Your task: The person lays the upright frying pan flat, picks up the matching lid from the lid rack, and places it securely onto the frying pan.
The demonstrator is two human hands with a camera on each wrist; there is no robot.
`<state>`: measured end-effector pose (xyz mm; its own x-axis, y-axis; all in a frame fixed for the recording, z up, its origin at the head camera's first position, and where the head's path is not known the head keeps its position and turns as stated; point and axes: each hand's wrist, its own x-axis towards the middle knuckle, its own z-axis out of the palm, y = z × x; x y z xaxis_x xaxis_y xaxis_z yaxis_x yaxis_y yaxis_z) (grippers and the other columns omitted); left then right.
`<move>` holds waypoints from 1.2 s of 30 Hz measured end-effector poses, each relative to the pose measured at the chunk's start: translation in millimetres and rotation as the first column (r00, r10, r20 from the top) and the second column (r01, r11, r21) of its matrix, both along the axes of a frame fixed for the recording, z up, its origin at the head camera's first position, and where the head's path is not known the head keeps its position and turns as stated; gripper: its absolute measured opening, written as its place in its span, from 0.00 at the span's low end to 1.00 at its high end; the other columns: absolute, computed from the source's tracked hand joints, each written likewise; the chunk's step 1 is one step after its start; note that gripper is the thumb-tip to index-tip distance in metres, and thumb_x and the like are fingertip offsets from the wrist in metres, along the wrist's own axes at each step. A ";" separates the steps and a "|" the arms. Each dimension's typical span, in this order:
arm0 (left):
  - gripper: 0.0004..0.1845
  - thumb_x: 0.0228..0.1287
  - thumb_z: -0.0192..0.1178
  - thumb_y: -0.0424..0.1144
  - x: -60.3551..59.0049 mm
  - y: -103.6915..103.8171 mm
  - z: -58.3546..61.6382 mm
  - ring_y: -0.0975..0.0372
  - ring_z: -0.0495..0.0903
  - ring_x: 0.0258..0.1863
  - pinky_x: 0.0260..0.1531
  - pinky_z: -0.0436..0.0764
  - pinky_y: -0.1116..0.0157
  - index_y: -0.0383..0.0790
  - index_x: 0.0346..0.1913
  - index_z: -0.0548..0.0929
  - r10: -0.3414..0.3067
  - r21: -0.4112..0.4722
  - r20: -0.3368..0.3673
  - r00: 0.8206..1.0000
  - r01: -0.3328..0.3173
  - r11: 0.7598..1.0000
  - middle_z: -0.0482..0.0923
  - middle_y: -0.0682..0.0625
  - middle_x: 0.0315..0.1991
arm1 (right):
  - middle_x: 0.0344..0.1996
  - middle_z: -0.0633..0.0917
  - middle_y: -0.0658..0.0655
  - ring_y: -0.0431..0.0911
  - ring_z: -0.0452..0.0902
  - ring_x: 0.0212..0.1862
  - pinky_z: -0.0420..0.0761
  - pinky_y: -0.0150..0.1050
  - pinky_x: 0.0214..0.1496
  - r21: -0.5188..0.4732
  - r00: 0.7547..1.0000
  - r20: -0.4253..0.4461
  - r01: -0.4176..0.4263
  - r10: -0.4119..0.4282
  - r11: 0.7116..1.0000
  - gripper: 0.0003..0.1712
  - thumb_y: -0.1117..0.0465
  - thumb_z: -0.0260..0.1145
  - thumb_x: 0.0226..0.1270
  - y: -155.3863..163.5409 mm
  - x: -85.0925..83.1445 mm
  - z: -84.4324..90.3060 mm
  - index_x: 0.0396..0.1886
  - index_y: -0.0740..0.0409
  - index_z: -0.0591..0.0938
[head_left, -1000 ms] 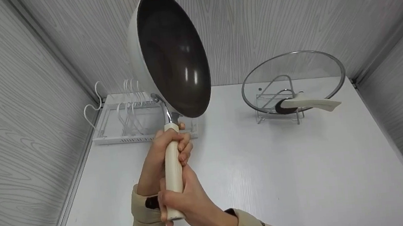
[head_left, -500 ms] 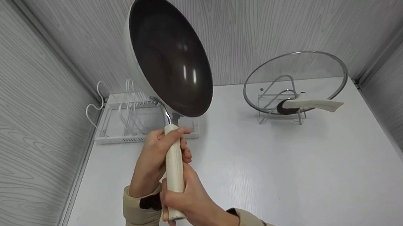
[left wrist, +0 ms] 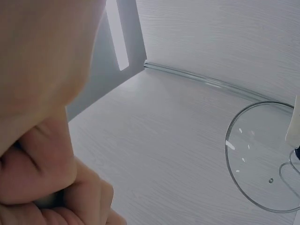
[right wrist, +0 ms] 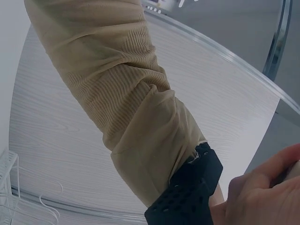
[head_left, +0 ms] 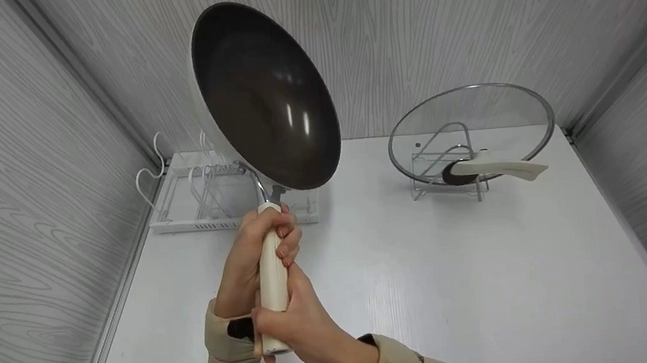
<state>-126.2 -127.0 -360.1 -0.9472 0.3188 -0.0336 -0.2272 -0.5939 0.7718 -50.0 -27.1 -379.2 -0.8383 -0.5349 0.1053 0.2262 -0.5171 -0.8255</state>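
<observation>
Cream pan handle (head_left: 273,274) inside left hand (head_left: 247,254)

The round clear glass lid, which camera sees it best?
The head view: the round clear glass lid shows uncropped there, with its cream handle. The left wrist view cuts both off at the right edge; the right wrist view shows neither.

White rack (head_left: 184,226) partly behind pan (head_left: 266,97).
</observation>
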 end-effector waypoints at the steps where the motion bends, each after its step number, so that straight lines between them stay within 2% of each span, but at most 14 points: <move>1: 0.04 0.64 0.45 0.25 0.0 -0.3 -0.2 0.67 0.67 0.09 0.09 0.69 0.73 0.35 0.36 0.63 0.003 -0.009 -0.008 1.000 -0.003 1.000 0.64 0.52 0.17 | 0.22 0.77 0.57 0.41 0.77 0.14 0.75 0.34 0.11 0.009 1.000 -0.001 0.002 -0.002 1.000 0.32 0.72 0.56 0.54 -0.4 0.3 0.2 0.61 0.65 0.59; 5: 0.05 0.64 0.44 0.24 -0.6 -1.4 -0.1 0.68 0.66 0.09 0.08 0.68 0.73 0.36 0.35 0.63 0.004 -0.026 -0.024 1.000 -0.005 1.000 0.63 0.53 0.17 | 0.27 0.77 0.58 0.42 0.76 0.15 0.76 0.34 0.11 0.060 1.000 -0.010 0.027 -0.026 0.998 0.37 0.70 0.57 0.54 -1.3 0.3 1.2 0.65 0.64 0.57; 7: 0.05 0.65 0.45 0.24 -1.0 -2.0 0.7 0.69 0.67 0.09 0.08 0.68 0.74 0.36 0.36 0.64 0.002 -0.022 -0.025 1.000 -0.002 1.000 0.63 0.53 0.18 | 0.33 0.77 0.59 0.41 0.77 0.20 0.78 0.34 0.14 0.093 0.998 -0.032 0.056 -0.054 0.994 0.39 0.69 0.58 0.53 -1.7 -0.3 1.8 0.67 0.64 0.57; 9: 0.05 0.66 0.45 0.24 -1.5 -2.8 1.5 0.69 0.67 0.09 0.09 0.68 0.74 0.36 0.36 0.64 -0.011 -0.012 -0.027 1.000 0.010 1.000 0.63 0.53 0.18 | 0.39 0.77 0.60 0.42 0.78 0.24 0.80 0.34 0.18 0.121 0.995 -0.054 0.084 -0.078 0.989 0.40 0.68 0.59 0.52 -2.0 -0.5 2.6 0.67 0.65 0.57; 12: 0.07 0.68 0.43 0.24 -3.5 -4.3 2.2 0.70 0.67 0.09 0.09 0.69 0.74 0.37 0.34 0.65 -0.048 0.016 -0.048 0.998 0.049 0.999 0.64 0.54 0.18 | 0.41 0.76 0.60 0.41 0.79 0.25 0.81 0.33 0.21 0.128 0.994 -0.067 0.090 -0.082 0.988 0.40 0.68 0.59 0.52 -2.3 -0.3 3.7 0.67 0.65 0.57; 16: 0.10 0.69 0.39 0.23 -6.6 -5.9 1.9 0.70 0.68 0.09 0.09 0.70 0.75 0.38 0.32 0.64 -0.105 0.059 -0.090 0.990 0.111 0.992 0.64 0.55 0.17 | 0.33 0.77 0.61 0.43 0.78 0.17 0.79 0.35 0.15 0.073 0.999 -0.023 0.039 -0.037 0.997 0.39 0.68 0.59 0.53 -1.9 0.5 5.1 0.66 0.64 0.57; 20: 0.11 0.69 0.38 0.23 -8.3 -7.2 0.0 0.70 0.69 0.10 0.10 0.71 0.75 0.39 0.31 0.65 -0.132 0.074 -0.118 0.984 0.141 0.987 0.65 0.55 0.17 | 0.27 0.78 0.60 0.44 0.79 0.17 0.79 0.36 0.13 0.027 1.000 0.013 0.008 -0.009 1.000 0.39 0.69 0.59 0.53 -1.5 1.0 6.2 0.66 0.62 0.56; 22: 0.11 0.69 0.37 0.23 -8.6 -7.8 -1.5 0.70 0.69 0.10 0.10 0.71 0.75 0.39 0.31 0.65 -0.138 0.076 -0.128 0.982 0.149 0.986 0.65 0.55 0.17 | 0.27 0.78 0.60 0.44 0.79 0.17 0.79 0.36 0.14 0.024 1.000 0.022 0.003 -0.003 1.000 0.40 0.69 0.59 0.53 -1.2 1.0 6.5 0.67 0.62 0.56; 29: 0.08 0.69 0.38 0.23 -5.1 -4.8 -0.4 0.70 0.69 0.10 0.10 0.70 0.76 0.37 0.34 0.63 -0.115 0.113 -0.081 0.990 0.124 0.986 0.64 0.54 0.18 | 0.25 0.78 0.59 0.42 0.80 0.17 0.81 0.36 0.17 -0.009 0.997 0.056 -0.043 0.043 0.999 0.44 0.69 0.60 0.55 0.5 1.2 6.3 0.70 0.60 0.51; 36: 0.11 0.71 0.33 0.23 -5.0 -2.6 0.4 0.70 0.69 0.11 0.11 0.72 0.76 0.37 0.34 0.64 -0.169 0.216 -0.086 0.982 0.184 0.959 0.64 0.54 0.19 | 0.33 0.78 0.61 0.45 0.80 0.18 0.83 0.39 0.18 0.001 0.996 0.082 -0.038 0.038 0.999 0.46 0.65 0.63 0.56 3.2 0.8 6.2 0.71 0.60 0.50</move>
